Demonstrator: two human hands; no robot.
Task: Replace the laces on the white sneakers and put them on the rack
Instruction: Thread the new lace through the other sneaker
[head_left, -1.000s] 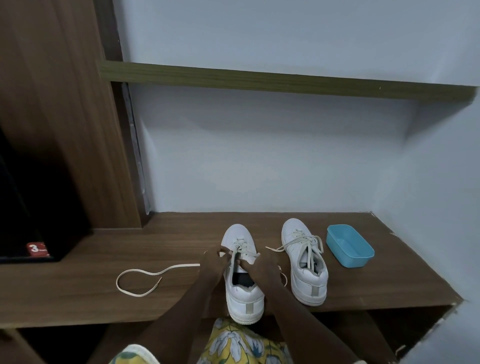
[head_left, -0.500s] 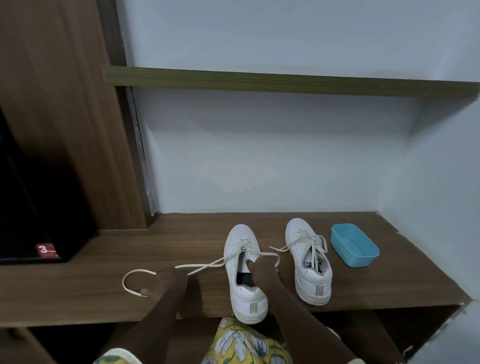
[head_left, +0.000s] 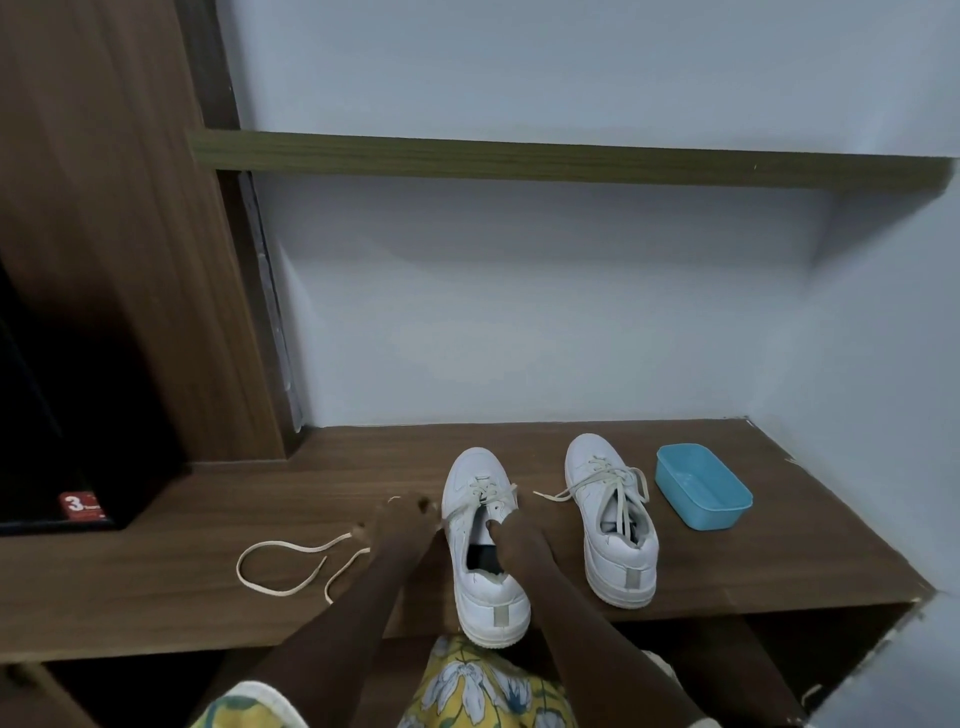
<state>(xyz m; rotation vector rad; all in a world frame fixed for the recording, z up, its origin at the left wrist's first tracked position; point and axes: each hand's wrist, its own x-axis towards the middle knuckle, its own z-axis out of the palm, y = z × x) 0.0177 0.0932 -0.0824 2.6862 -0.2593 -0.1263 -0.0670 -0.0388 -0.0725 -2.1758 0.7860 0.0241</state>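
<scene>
Two white sneakers stand on the wooden shelf (head_left: 779, 561), toes toward the wall. The left sneaker (head_left: 485, 587) is partly laced near the toe with a cream lace (head_left: 280, 566) whose long free end trails left in a loop. My left hand (head_left: 402, 525) is beside that shoe's left side, pinching the lace. My right hand (head_left: 514, 535) rests on the shoe's tongue and opening, fingers on the lace there. The right sneaker (head_left: 615, 525) stands apart, fully laced, with loose ends spread out.
A light blue plastic tub (head_left: 704, 486) sits right of the shoes. A higher wooden shelf (head_left: 519, 158) runs along the white wall. A tall wooden cabinet side (head_left: 114, 260) with a dark opening stands at the left. The shelf's front edge is close to my lap.
My left hand swung out to the left pulling the lace, then came back next to the shoe. The lace's loop shifted on the shelf. My right hand stayed on the shoe.
</scene>
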